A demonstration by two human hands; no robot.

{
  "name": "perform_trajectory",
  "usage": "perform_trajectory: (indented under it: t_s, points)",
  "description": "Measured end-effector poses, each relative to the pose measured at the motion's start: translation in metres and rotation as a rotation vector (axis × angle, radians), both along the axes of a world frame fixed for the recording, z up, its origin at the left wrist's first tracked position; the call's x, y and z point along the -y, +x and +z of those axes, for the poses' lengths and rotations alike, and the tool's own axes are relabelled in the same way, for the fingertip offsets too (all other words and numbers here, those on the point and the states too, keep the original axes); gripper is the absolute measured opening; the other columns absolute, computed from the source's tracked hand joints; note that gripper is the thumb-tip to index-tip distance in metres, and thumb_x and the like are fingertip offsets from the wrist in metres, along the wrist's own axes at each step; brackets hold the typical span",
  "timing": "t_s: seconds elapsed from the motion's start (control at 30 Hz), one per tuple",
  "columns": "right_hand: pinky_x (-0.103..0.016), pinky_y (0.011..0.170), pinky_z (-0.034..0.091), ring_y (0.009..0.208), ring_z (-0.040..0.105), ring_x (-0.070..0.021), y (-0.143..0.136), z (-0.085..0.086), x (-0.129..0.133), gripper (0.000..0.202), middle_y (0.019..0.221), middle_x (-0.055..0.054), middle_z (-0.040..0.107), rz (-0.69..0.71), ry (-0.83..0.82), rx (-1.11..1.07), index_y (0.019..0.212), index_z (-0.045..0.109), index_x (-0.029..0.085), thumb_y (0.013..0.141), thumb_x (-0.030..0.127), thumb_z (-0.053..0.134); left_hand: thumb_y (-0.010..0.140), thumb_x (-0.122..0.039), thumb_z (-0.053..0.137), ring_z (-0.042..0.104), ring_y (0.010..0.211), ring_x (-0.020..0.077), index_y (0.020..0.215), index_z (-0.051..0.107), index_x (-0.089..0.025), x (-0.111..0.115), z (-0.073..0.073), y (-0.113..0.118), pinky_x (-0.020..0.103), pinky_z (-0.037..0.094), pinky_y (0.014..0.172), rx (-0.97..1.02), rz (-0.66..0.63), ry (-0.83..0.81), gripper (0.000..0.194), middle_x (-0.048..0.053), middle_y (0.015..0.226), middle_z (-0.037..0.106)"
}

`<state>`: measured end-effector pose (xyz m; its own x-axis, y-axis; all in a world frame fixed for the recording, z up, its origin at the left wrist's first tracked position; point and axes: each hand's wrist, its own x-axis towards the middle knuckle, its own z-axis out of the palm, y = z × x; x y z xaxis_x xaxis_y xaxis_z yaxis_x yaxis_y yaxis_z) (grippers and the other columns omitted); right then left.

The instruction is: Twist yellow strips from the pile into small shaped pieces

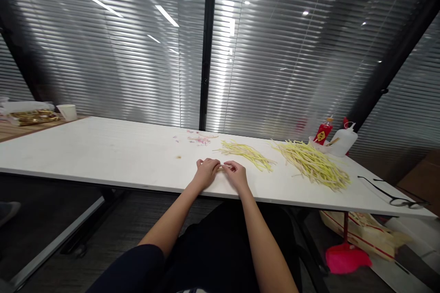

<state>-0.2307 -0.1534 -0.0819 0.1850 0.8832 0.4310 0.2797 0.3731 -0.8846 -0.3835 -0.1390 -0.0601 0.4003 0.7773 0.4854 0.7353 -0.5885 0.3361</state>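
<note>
My left hand [208, 170] and my right hand [235, 174] are close together above the white table [103, 151], near its front edge. The fingers of both are pinched. A short bit of a thin pale stalk [221, 167] shows between the fingertips; the rest of it is hidden by my fingers. Just beyond my right hand lies a small bunch of yellow-green stalks [247, 152]. Farther right is a much larger heap of the same long stalks [311, 162]. Behind my hands, small pink loops [202, 139], which look like rubber bands, are scattered.
At the right back stand a red-labelled bottle [323, 132] in a bowl and a white squeeze bottle [343, 141]. Eyeglasses [400, 201] lie by the right edge. A white cup [67, 112] and a gold-coloured package [32, 116] are at far left. A pink dustpan [347, 257] is below.
</note>
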Motion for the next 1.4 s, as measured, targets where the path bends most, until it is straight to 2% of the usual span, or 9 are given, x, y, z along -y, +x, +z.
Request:
perform_trajectory:
  t_s: [0.2,0.37,0.7,1.07,1.17,1.4]
  points:
    - [-0.028,0.063,0.044,0.068,0.058,-0.0172,0.0,-0.001,-0.001,0.018,0.078,-0.004,0.067,-0.027,0.092,0.082,0.076,0.071,0.02,0.074,0.036,0.063,0.092,-0.024,0.034,0.054,0.093,0.0203,0.094,0.059,-0.022,0.001,-0.003,0.001,0.038,0.025,0.082,-0.026,-0.018,0.027,0.025,0.004,0.092,0.066]
    - [-0.028,0.063,0.042,0.067,0.058,-0.0174,-0.001,-0.002,-0.002,0.016,0.075,-0.004,0.067,-0.066,0.097,0.119,0.072,0.07,0.02,0.074,0.034,0.061,0.09,-0.02,0.034,0.053,0.093,0.0213,0.097,0.059,-0.022,0.003,-0.005,0.002,0.04,0.025,0.082,-0.06,-0.019,0.081,0.026,0.005,0.093,0.066]
    - [-0.029,0.062,0.045,0.063,0.06,-0.0193,-0.001,0.002,0.004,0.018,0.067,-0.004,0.068,0.034,0.016,0.069,0.067,0.069,0.019,0.072,0.036,0.063,0.087,-0.018,0.036,0.056,0.089,0.0227,0.091,0.059,-0.02,0.006,-0.003,0.002,0.045,0.024,0.087,-0.068,0.007,0.075,0.024,0.007,0.089,0.067]
    - [-0.028,0.059,0.044,0.062,0.06,-0.0194,-0.001,0.004,0.006,0.019,0.066,-0.004,0.068,0.088,0.019,0.077,0.066,0.069,0.018,0.072,0.036,0.064,0.085,-0.019,0.039,0.058,0.087,0.0228,0.09,0.06,-0.021,0.007,-0.002,0.003,0.048,0.021,0.09,-0.059,0.032,0.091,0.022,0.006,0.085,0.068]
    - [-0.029,0.061,0.045,0.064,0.061,-0.0197,0.0,0.002,0.003,0.021,0.068,-0.005,0.068,0.077,0.03,0.048,0.067,0.069,0.018,0.072,0.038,0.064,0.087,-0.02,0.038,0.057,0.089,0.0225,0.094,0.06,-0.022,0.007,-0.002,0.002,0.047,0.021,0.09,-0.055,0.025,0.098,0.023,0.007,0.089,0.068]
    - [-0.028,0.063,0.045,0.068,0.061,-0.0199,0.002,-0.004,-0.004,0.028,0.071,-0.006,0.068,-0.044,-0.022,-0.094,0.071,0.069,0.016,0.069,0.043,0.064,0.092,-0.025,0.032,0.054,0.1,0.0216,0.111,0.054,-0.023,0.008,0.001,0.001,0.042,0.024,0.089,-0.002,0.01,0.114,0.029,0.008,0.106,0.066]
